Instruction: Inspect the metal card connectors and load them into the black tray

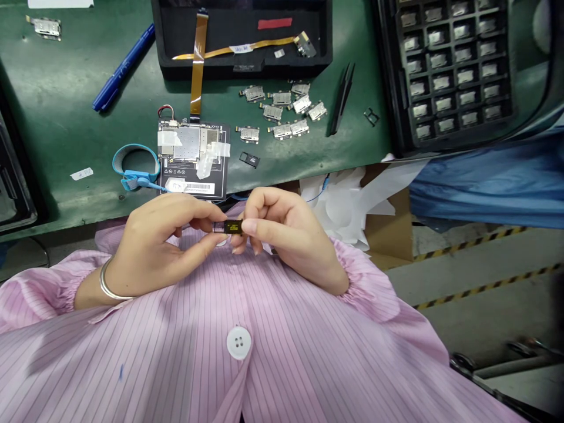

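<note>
Small black part (pixel 232 227) with gold markings, centre of frame, held up over the pink smock (pixel 282 364), off the bench. Left hand (pixel 163 247) pinches its left end between thumb and forefinger, and right hand (pixel 291 235) pinches the right end the same way. Both are clamped on it, other fingers curled. Looks tiny, featherlight, rigid but thin, so probably easy to bend or drop, and the smooth faces are likely slippery. Best held by the short ends or edges, skin off the gold. Circuit board (pixel 194 158) just above the hands at the bench edge, orange ribbon cable (pixel 197 70) running up into the black foam tray (pixel 176 35). Metal card slots (pixel 282 108) right of the board, tweezers (pixel 342 97) beside them. Parts tray (pixel 453 64) upper right, blue pen (pixel 123 67) upper left, wrist strap (pixel 134 167) left of the board.
</note>
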